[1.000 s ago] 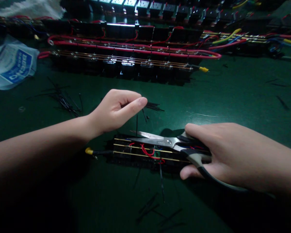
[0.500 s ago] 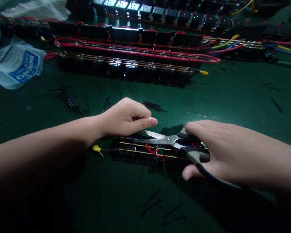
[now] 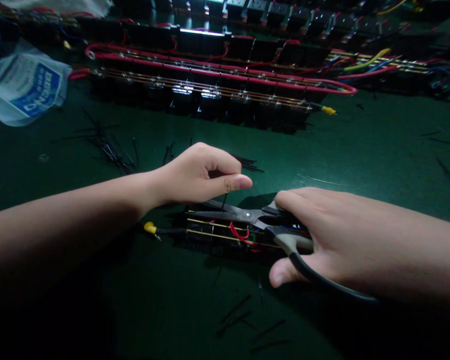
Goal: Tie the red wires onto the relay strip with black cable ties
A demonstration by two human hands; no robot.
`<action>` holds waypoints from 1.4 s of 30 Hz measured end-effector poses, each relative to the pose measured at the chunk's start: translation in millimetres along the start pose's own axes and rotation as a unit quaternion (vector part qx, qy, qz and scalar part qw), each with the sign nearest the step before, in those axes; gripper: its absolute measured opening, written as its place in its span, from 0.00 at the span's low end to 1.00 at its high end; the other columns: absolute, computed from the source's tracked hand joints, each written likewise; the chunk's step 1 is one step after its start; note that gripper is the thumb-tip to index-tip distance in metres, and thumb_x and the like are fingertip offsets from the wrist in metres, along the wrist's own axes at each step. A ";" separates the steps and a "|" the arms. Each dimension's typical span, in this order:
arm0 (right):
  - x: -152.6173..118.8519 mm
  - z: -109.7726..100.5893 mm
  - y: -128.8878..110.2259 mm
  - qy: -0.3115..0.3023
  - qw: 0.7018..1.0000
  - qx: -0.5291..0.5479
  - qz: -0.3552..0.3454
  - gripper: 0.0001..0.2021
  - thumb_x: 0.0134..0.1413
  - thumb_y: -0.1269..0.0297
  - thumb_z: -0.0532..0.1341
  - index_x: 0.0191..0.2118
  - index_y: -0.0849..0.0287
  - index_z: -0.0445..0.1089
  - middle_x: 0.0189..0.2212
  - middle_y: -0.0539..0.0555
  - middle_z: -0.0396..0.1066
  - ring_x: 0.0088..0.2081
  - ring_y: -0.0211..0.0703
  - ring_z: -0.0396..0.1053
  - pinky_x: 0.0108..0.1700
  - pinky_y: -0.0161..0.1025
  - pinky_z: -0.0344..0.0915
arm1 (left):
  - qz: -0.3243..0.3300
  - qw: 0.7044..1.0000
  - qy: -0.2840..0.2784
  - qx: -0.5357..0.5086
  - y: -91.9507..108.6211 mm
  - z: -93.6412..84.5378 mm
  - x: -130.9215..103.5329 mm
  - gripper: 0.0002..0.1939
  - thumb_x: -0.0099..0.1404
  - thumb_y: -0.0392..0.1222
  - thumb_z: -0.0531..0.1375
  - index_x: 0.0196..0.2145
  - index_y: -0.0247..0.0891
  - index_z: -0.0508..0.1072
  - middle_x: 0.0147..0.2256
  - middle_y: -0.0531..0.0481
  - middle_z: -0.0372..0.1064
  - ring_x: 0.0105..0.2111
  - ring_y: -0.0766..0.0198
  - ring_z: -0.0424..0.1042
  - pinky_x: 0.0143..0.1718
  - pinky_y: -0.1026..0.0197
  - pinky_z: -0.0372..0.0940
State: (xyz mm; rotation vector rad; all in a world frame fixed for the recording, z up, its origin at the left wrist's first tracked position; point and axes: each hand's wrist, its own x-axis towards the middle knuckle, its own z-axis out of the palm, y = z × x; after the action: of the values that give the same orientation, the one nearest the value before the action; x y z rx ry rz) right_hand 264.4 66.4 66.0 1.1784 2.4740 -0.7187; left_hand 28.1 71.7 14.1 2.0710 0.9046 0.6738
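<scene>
My right hand point(image 3: 318, 235) grips scissors point(image 3: 248, 215) with black and grey handles, their blades parted and pointing left. The blades lie just over a black strip-like assembly point(image 3: 225, 235) with thin brass rods, red wires and a yellow-capped end point(image 3: 150, 228). Above the blades, my left hand point(image 3: 210, 172) is closed in a pinch. A thin black cable tie point(image 3: 224, 201) rises from between the blades toward its fingers; the pinched end is hidden.
Loose black cable ties point(image 3: 112, 147) lie in a pile at left, and cut pieces point(image 3: 234, 315) lie in front on the green table point(image 3: 165, 305). Farther back sit wired black assemblies point(image 3: 210, 92) with red cables. A printed plastic bag point(image 3: 33, 90) is at far left.
The scissors and my right hand have shifted left, the blades now around the cable tie. A dark tie tail that stuck out toward me from the assembly no longer shows there. The view has shifted slightly.
</scene>
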 end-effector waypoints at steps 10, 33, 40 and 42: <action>4.6 2.7 -10.7 -0.030 0.999 -0.013 0.007 0.32 0.36 0.26 0.61 0.29 0.54 0.65 0.25 0.54 0.69 0.22 0.46 0.65 0.20 0.39 0.55 | -0.024 0.999 -0.017 -0.030 0.6 0.6 2.4 0.23 0.69 0.47 0.55 0.19 0.39 0.56 0.22 0.57 0.48 0.23 0.70 0.51 0.25 0.62 0.50; 1.6 1.8 -6.6 -0.041 0.999 -0.023 0.008 0.33 0.36 0.25 0.59 0.29 0.53 0.65 0.26 0.55 0.69 0.23 0.49 0.67 0.21 0.41 0.57 | -0.068 0.995 -0.004 -0.077 6.6 2.0 1.5 0.24 0.68 0.48 0.56 0.17 0.38 0.54 0.20 0.57 0.47 0.21 0.72 0.49 0.23 0.63 0.49; 5.8 3.3 -7.8 -0.034 0.999 -0.022 0.002 0.32 0.38 0.25 0.58 0.29 0.53 0.64 0.23 0.54 0.69 0.22 0.47 0.66 0.19 0.39 0.56 | -0.076 0.992 0.002 -0.100 10.2 5.1 0.6 0.23 0.67 0.46 0.56 0.18 0.38 0.54 0.20 0.57 0.47 0.21 0.71 0.49 0.23 0.62 0.48; 5.9 2.9 -8.5 -0.034 0.999 -0.026 0.003 0.32 0.39 0.25 0.58 0.29 0.53 0.64 0.23 0.54 0.69 0.22 0.47 0.66 0.20 0.39 0.55 | -0.068 0.992 0.002 -0.106 10.0 5.1 0.5 0.23 0.67 0.46 0.56 0.18 0.38 0.54 0.20 0.57 0.47 0.21 0.72 0.49 0.23 0.63 0.48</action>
State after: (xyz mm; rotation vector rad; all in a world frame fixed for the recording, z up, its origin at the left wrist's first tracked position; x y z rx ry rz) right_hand 254.2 63.9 63.4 1.1225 2.4176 -0.6788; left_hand 35.7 65.3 19.3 1.8033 0.9261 0.6713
